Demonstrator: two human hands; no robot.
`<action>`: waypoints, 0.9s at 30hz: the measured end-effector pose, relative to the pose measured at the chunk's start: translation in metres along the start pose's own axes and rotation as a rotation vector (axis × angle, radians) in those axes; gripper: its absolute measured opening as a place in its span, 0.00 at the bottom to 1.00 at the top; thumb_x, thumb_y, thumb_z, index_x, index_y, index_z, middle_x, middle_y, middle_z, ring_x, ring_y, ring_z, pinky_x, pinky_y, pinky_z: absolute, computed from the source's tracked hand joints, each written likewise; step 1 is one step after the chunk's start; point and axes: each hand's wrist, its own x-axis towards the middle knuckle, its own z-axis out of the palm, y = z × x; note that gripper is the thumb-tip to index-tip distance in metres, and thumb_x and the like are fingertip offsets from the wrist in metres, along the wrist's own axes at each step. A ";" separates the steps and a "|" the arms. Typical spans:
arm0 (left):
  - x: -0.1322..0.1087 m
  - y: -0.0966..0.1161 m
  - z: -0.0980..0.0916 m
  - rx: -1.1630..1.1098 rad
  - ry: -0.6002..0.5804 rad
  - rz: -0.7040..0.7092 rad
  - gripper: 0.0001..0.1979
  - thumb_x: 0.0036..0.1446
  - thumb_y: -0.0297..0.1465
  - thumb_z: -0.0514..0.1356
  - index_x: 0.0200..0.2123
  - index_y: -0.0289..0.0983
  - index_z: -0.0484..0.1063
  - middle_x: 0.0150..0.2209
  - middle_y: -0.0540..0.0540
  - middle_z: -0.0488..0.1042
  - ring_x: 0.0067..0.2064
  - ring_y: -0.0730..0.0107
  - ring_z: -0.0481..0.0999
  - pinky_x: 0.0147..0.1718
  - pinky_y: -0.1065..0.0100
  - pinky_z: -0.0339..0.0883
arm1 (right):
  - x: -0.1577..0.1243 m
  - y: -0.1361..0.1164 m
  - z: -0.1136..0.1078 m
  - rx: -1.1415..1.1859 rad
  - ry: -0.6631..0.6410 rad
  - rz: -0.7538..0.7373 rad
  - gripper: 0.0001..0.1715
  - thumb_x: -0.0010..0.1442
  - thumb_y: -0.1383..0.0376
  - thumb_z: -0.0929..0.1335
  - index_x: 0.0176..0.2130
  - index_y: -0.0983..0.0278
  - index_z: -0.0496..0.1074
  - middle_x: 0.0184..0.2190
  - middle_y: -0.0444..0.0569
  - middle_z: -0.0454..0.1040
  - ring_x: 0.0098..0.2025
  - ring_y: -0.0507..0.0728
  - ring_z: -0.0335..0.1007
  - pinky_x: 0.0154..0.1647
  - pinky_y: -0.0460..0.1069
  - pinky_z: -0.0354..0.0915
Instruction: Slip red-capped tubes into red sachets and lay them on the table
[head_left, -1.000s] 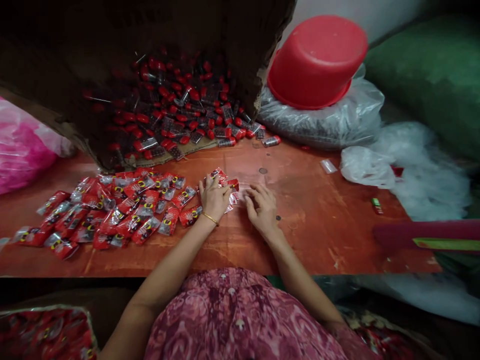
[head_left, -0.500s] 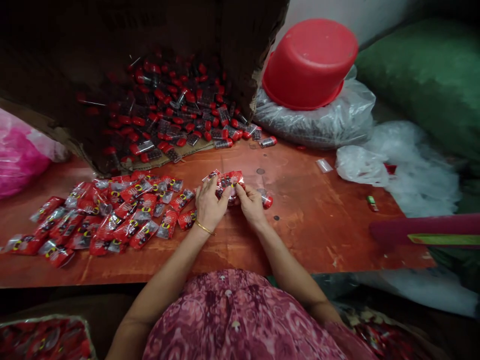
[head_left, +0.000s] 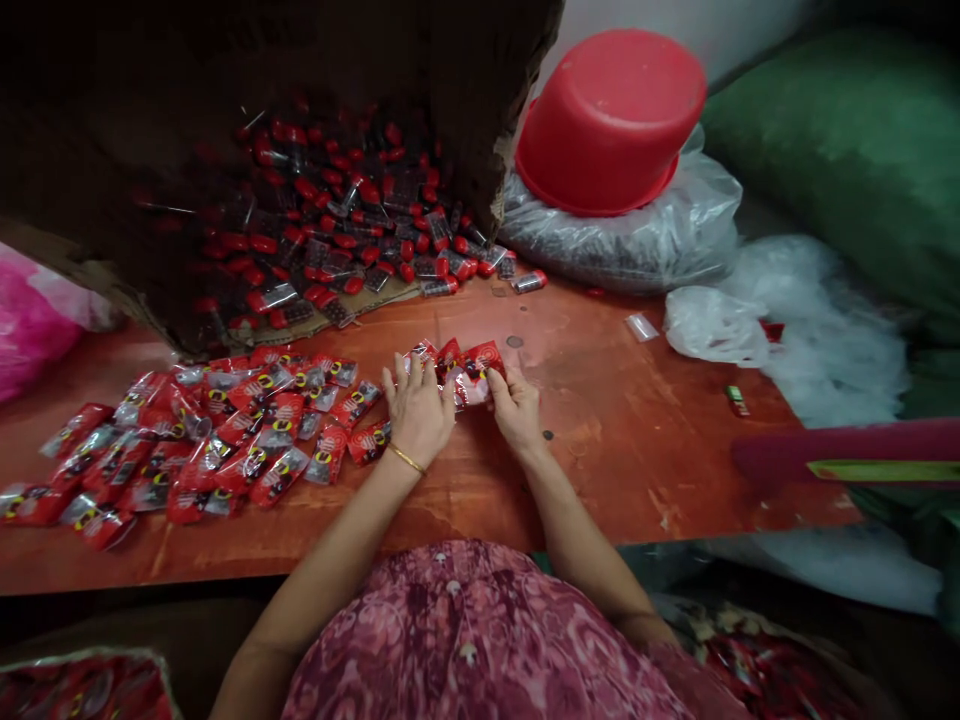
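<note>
Several small red packets lie on the red-brown table between my hands. My left hand, with a gold bangle at the wrist, rests palm down at the left of these packets, its fingers spread over them. On the right side, my right hand pinches the edge of a packet with thumb and fingertips. A large group of red and clear packets lies to the left of my left hand.
An open cardboard box behind holds many small red-capped containers. A red tub sits upside down on a filled clear bag. White plastic bags and a small green-and-red item lie at the right.
The packets between my hands are more spread out, and my right hand has moved slightly right. The red-capped container beside it no longer shows. The whole view has shifted slightly.
</note>
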 end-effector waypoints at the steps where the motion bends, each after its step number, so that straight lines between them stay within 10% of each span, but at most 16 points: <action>1: -0.001 0.000 -0.004 -0.047 0.020 0.004 0.22 0.60 0.35 0.47 0.50 0.28 0.68 0.57 0.31 0.64 0.62 0.43 0.53 0.59 0.45 0.42 | -0.002 -0.001 0.001 0.012 0.013 -0.005 0.25 0.54 0.48 0.62 0.17 0.61 0.56 0.14 0.38 0.55 0.18 0.48 0.50 0.21 0.45 0.50; 5: -0.006 -0.003 -0.012 -0.470 -0.067 -0.046 0.23 0.60 0.42 0.46 0.25 0.35 0.73 0.30 0.42 0.76 0.39 0.59 0.73 0.44 0.60 0.63 | -0.015 -0.006 0.008 0.053 -0.007 -0.039 0.25 0.56 0.48 0.60 0.18 0.61 0.55 0.15 0.38 0.53 0.20 0.48 0.48 0.22 0.45 0.50; 8: -0.009 -0.002 -0.008 -0.940 -0.141 -0.232 0.21 0.52 0.45 0.56 0.16 0.36 0.67 0.17 0.51 0.66 0.23 0.73 0.65 0.27 0.71 0.61 | -0.026 -0.010 0.014 0.061 -0.126 -0.092 0.23 0.58 0.50 0.59 0.19 0.61 0.57 0.17 0.40 0.56 0.21 0.49 0.51 0.23 0.46 0.52; 13: -0.011 0.003 0.001 -1.378 -0.058 -0.496 0.17 0.34 0.41 0.69 0.16 0.34 0.68 0.16 0.54 0.65 0.21 0.80 0.61 0.21 0.75 0.55 | -0.030 -0.010 0.010 -0.061 -0.207 -0.137 0.25 0.61 0.50 0.56 0.20 0.61 0.59 0.17 0.41 0.59 0.22 0.51 0.55 0.25 0.46 0.55; 20: -0.009 0.000 -0.011 -1.463 -0.099 -0.647 0.18 0.31 0.40 0.71 0.17 0.33 0.71 0.18 0.52 0.71 0.21 0.80 0.65 0.22 0.75 0.58 | -0.004 0.009 -0.047 -0.937 -0.094 -0.198 0.15 0.58 0.58 0.64 0.42 0.63 0.72 0.44 0.57 0.71 0.47 0.65 0.62 0.47 0.59 0.58; 27: -0.009 0.005 -0.014 -1.549 -0.213 -0.781 0.18 0.31 0.39 0.71 0.22 0.33 0.74 0.22 0.49 0.76 0.23 0.78 0.70 0.22 0.76 0.60 | -0.021 0.026 -0.094 -0.903 -0.215 -0.493 0.15 0.55 0.71 0.62 0.39 0.58 0.73 0.52 0.49 0.67 0.57 0.62 0.55 0.54 0.59 0.53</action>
